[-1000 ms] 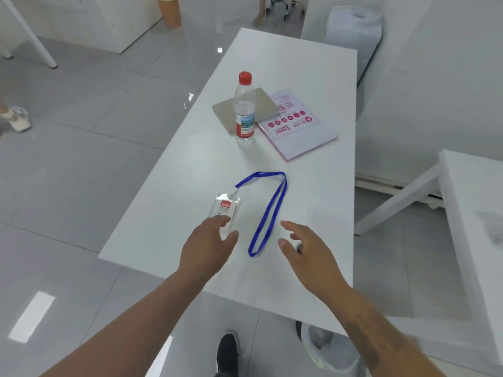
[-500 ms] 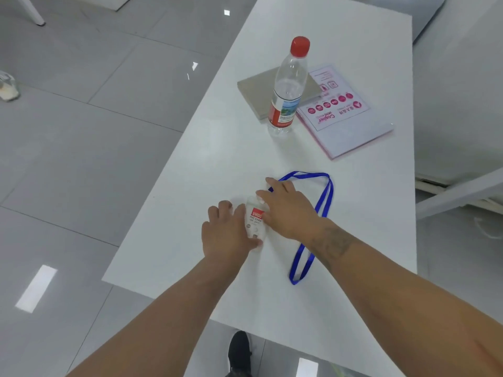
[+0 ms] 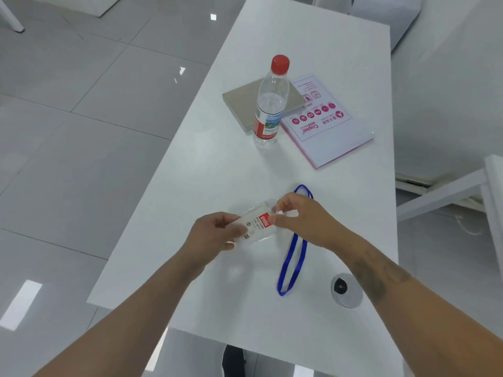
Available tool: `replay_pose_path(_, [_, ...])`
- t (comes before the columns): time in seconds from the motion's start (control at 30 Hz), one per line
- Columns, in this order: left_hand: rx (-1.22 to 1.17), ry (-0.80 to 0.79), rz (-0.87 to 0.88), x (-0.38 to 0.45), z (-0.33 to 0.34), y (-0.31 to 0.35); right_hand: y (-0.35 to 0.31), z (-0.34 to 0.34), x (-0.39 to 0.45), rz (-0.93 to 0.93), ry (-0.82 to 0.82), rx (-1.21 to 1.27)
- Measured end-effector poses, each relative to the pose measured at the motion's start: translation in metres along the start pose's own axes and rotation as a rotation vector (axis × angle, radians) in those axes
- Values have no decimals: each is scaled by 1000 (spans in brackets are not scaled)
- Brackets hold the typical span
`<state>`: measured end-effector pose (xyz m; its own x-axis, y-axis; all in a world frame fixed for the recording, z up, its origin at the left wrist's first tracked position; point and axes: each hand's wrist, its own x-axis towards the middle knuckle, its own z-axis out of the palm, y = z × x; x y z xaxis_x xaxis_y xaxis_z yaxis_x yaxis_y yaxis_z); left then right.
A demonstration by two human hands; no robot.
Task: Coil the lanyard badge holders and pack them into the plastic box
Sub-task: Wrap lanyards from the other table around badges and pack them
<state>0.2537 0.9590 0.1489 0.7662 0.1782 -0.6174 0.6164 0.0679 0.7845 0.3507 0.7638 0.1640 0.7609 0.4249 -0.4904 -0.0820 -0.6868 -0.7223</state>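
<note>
A clear plastic badge holder [image 3: 258,227] with a red label is lifted just above the white table [image 3: 206,170]. My left hand [image 3: 215,232] grips its left end. My right hand [image 3: 302,219] pinches its top right end, where the clip is hidden under my fingers. The blue lanyard [image 3: 292,257] trails from under my right hand and lies as a long loop on the table towards the near edge. No plastic box is in view.
A water bottle with a red cap [image 3: 269,104] stands beyond the hands, beside a grey board [image 3: 245,104] and a white and pink paper pack [image 3: 326,126]. A round cable grommet [image 3: 346,289] sits near the table's front right. Another white table [image 3: 494,191] stands at the right.
Both hands reached onto the badge holder, took hold of it and lifted it off the table, turning it sideways. The lanyard's loop shifted with it.
</note>
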Motion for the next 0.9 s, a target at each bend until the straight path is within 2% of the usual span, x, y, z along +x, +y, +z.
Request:
replay_pose_path(0.13, [-348, -212, -131, -15, 10, 30, 7, -14, -32, 57, 59, 529])
replay_pose_path(0.23, [-523, -299, -164, -23, 29, 48, 1, -6, -53, 63, 100, 1031])
replay_pose_path(0.27, [-582, -299, -154, -25, 35, 52, -2, 0, -58, 107, 124, 1119])
replay_pose_path(0.3, [-625, -272, -133, -26, 42, 57, -5, 8, -63, 163, 154, 1100])
replay_pose_path(0.37, [-573, -133, -63, -25, 59, 63, -6, 21, -71, 206, 172, 772])
replay_pose_path(0.43, [-289, 82, 72, -21, 70, 65, -2, 31, -76, 112, 109, 399])
replay_pose_path(0.5, [104, 181, 286, -17, 75, 66, -2, 24, -82, 28, 94, 120])
replay_pose_path(0.57, [459, 128, 420, -14, 73, 65, -5, 7, -83, -46, 126, -120])
replay_pose_path(0.67, [729, -51, 394, -13, 63, 69, -9, -27, -72, -143, 212, -280])
replay_pose_path(0.77, [616, -278, 181, -18, 50, 82, -5, -50, -61, -138, 188, -143])
replay_pose_path(0.83, [310, -443, -15, -21, 43, 87, -5, -54, -60, -81, 172, 100])
replay_pose_path(0.9, [26, -506, -126, -22, 39, 85, -4, -49, -63, 28, 165, 293])
